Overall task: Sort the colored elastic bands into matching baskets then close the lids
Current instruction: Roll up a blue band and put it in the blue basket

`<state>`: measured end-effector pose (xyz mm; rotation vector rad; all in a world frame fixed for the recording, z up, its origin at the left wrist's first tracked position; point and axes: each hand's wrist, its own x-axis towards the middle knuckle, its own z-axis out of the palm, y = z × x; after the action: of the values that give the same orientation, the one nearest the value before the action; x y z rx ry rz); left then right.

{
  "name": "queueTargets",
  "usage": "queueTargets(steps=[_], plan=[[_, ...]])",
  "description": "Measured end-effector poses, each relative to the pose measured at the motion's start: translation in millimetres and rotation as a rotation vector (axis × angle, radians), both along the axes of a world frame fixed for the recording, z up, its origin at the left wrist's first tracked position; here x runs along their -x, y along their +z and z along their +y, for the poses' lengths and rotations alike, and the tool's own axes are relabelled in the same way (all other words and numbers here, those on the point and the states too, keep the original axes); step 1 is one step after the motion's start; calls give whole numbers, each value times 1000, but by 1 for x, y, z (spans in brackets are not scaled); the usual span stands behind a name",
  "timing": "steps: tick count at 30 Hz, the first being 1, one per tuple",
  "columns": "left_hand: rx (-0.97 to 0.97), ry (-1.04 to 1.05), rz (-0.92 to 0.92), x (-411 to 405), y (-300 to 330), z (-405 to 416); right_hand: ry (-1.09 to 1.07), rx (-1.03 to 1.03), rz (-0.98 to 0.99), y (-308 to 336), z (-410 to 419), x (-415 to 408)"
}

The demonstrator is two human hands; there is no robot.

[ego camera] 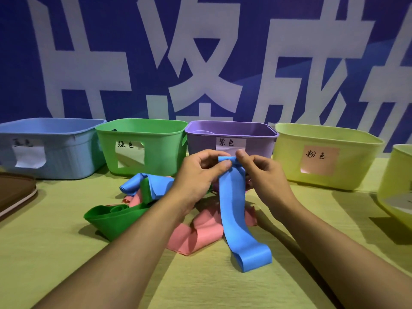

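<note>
Blue basket point(55, 148) cut by left edge, its label blurred. Brown lid point(15, 192) and far-right yellow basket point(396, 186) partly out of frame.

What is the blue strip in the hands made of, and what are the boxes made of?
The blue band looks like thin stretchy rubber, matte and smooth: it hangs limp and curls at its end. The green basket and purple basket look like hard moulded plastic, slightly glossy, with stiff rolled rims.

Single head-worn wide-angle view, facing forward and down, close over the table point(223, 286); row of baskets point(142, 148) near, blue banner point(200, 52) behind.
</note>
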<state>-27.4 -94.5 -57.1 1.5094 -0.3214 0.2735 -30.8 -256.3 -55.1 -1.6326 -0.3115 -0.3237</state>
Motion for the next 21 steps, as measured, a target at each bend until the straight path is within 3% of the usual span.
queueTargets(steps=[21], plan=[[56, -2, 145, 4, 3, 0, 95, 48, -164, -4, -2, -4]])
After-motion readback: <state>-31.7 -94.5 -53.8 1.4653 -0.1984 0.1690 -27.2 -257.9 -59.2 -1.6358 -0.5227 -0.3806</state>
